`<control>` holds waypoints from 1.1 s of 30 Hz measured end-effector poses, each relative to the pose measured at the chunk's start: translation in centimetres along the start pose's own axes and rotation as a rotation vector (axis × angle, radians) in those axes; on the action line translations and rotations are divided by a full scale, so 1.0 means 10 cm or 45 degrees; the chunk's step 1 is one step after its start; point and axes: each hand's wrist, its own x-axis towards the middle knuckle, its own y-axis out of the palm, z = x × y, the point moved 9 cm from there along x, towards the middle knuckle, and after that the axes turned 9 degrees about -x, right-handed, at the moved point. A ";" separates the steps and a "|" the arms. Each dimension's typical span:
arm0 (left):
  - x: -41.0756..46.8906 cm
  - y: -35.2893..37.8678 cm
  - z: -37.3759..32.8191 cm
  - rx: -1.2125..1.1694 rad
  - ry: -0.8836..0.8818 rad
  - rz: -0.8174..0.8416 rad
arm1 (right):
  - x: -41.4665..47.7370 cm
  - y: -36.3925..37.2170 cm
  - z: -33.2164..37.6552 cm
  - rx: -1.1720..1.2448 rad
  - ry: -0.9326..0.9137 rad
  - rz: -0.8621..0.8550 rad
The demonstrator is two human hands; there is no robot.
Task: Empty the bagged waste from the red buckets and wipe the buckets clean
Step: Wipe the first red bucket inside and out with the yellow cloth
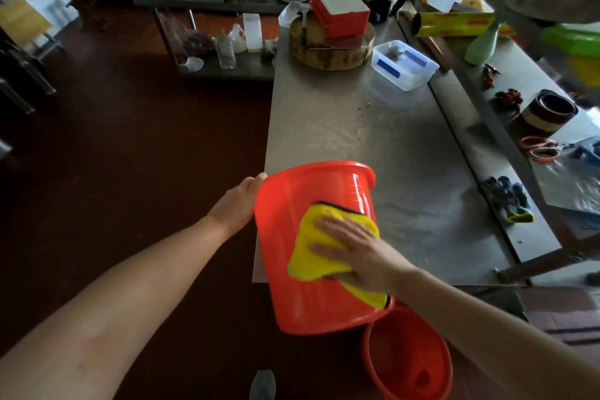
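Stainless kitchen surface props a red bucket on its side at the near corner, so its outer wall faces up for wiping. The right hand presses a yellow cloth against it with flat, spread fingers. The left hand steadies the bucket, its fingers hidden; no writing is legible.

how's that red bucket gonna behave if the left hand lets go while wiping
Probably light and fairly stiff: the red bucket looks like thin glossy plastic and holds shape under the right hand pressing the yellow cloth. It leans off the table edge, so without the left hand steadying it, it would likely slide or tip.
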 end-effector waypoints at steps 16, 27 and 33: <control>0.00 -0.02 0.18 0.233 0.102 -0.079 | -0.43 0.17 0.16 0.143 0.303 -0.144; 0.35 -0.05 -1.08 0.161 0.367 -0.103 | -0.36 0.26 0.51 0.027 0.335 -0.075; 0.56 0.36 -1.69 0.591 0.443 -0.074 | -0.02 0.29 0.81 -0.039 0.316 0.013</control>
